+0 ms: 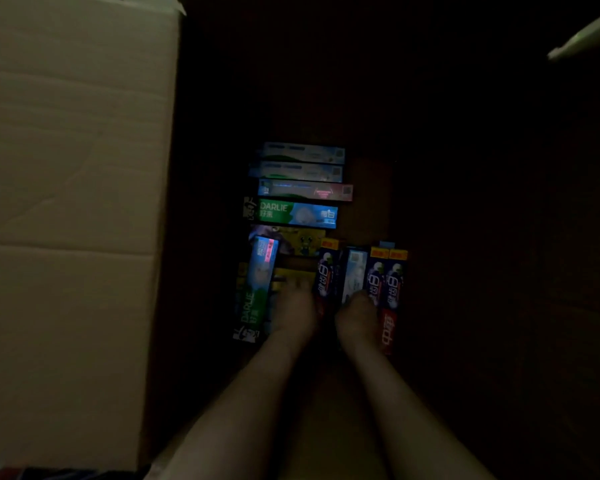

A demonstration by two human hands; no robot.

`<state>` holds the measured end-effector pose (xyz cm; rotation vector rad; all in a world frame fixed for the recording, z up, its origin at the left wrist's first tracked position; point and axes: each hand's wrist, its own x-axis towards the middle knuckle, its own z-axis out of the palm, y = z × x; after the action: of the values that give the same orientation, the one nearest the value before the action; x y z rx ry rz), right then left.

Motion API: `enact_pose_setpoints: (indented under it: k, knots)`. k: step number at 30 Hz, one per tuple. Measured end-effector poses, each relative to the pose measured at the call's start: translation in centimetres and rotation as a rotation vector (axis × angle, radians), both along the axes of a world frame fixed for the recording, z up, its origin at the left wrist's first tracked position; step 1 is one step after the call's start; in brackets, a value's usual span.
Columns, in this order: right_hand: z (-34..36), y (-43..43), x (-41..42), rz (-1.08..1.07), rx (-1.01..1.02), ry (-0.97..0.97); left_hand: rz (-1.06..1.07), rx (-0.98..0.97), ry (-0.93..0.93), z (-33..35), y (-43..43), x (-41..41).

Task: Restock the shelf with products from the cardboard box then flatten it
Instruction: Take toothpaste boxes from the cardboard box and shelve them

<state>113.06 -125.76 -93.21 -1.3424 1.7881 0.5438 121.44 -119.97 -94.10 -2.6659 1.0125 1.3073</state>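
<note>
I am watching the left hand and right hand touching slim colourful toothpaste cartons in a dim brown cardboard box, their grip too dark to tell; the cartons are looking light, stiff and best held across their long sides.

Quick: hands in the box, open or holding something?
Left hand: on the yellow cardboard carton, too dark to tell.
Right hand: at the dark-blue toothpaste cartons, cannot tell.

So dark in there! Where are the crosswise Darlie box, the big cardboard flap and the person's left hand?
crosswise Darlie box (297,213): head view, middle of its green-and-blue face.
cardboard flap (73,168): head view, its pale flat surface.
left hand (294,306): head view, back of the hand.
</note>
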Motion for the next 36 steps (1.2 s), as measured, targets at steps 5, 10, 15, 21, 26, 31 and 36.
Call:
enact_pose_setpoints:
  k: [5,10,15,21,26,31,36]
  knots:
    - [-0.6,0.1,0.6,0.125,-0.252,0.095,0.167,0.073,0.428,0.6,-1.1,-1.5]
    - [-1.4,1.1,1.3,0.056,-0.148,-0.035,0.395,0.109,0.591,1.6,-0.8,-0.5]
    - [-0.3,0.8,0.5,-0.139,-0.007,-0.105,0.259,0.165,0.570,1.7,0.4,-0.1]
    - [10.7,-2.7,2.3,-0.500,0.225,-0.518,0.812,-0.054,0.630,10.7,-2.0,1.4]
    - [26.7,-5.0,3.4,-0.515,0.493,-0.786,1.062,-0.308,0.837,27.3,-2.3,4.7]
    - [42.0,-4.6,6.1,-0.312,0.614,-0.972,1.115,-0.462,0.826,44.7,-0.2,7.8]
    - [55.3,-1.1,9.8,-0.016,0.670,-0.992,1.207,-0.573,0.683,57.2,5.1,9.6]
